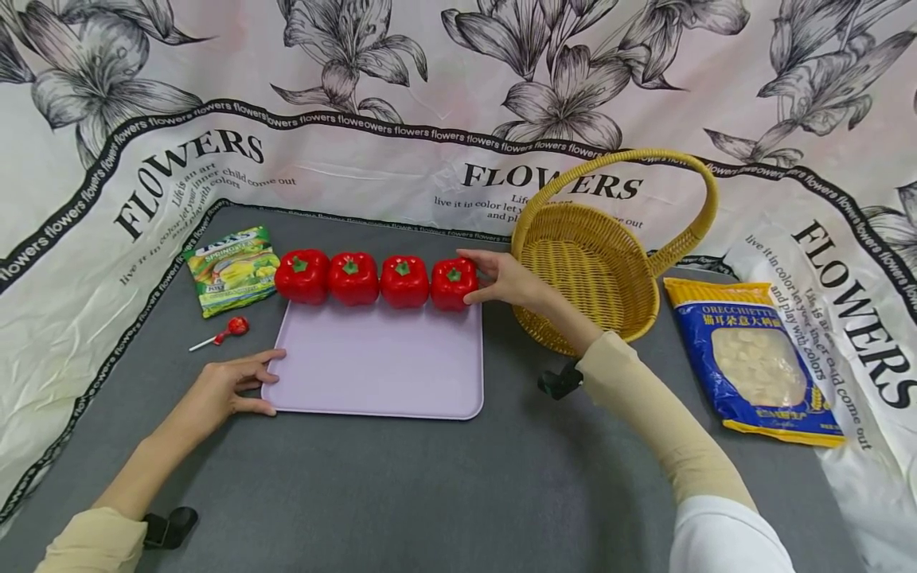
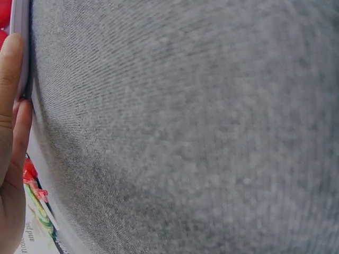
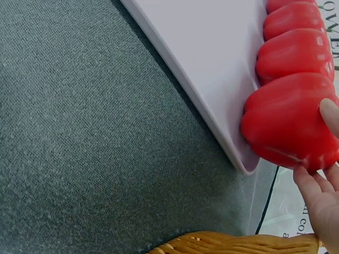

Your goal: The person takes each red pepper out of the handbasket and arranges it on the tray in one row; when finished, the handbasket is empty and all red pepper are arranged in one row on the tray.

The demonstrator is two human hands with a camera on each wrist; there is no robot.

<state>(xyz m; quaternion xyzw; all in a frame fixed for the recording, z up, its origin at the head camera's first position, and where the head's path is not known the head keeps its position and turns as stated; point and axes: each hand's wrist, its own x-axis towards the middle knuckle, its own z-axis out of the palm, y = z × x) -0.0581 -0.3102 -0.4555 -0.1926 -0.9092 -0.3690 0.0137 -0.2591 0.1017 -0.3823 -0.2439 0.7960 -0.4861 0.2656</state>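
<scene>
Several red bell peppers [image 1: 353,278] stand in a row along the far edge of a pale purple tray [image 1: 372,366], green stem marks facing up. At the row's right end, my right hand [image 1: 512,280] grips the last bell pepper [image 3: 288,119], thumb on the near side and fingers at the far side. My left hand [image 1: 225,388] holds the tray's left rim. In the left wrist view the thumb [image 2: 9,63] lies against the rim, with fingers beside it; the tray is mostly out of that view.
A yellow wicker basket [image 1: 583,270] with a tall handle stands right of the tray. Farther right lies a blue and yellow pasta bag [image 1: 755,362]. A green packet [image 1: 232,270] and a red lollipop [image 1: 237,325] lie to the left. Flower-printed cloth [image 1: 387,171] borders the grey table.
</scene>
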